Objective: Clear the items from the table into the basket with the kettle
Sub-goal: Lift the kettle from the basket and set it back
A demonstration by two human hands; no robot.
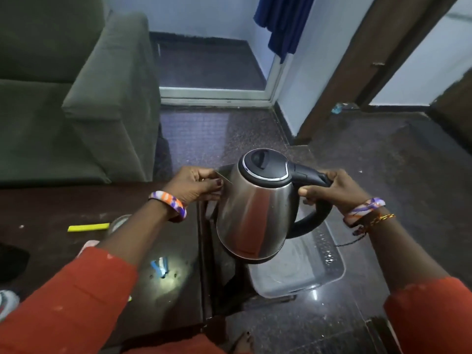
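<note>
A steel kettle with a black lid and handle hangs in the air above a clear plastic basket that stands on the floor beside the dark table. My right hand grips the kettle's black handle. My left hand rests against the kettle's spout side, fingers curled on it. On the table lie a yellow stick-like item, a small blue item and a glass piece partly hidden by my left forearm.
A green sofa stands behind the table at the left. A dark object lies at the table's left edge. Dark stone floor stretches to the right, toward a wooden door frame and a blue curtain.
</note>
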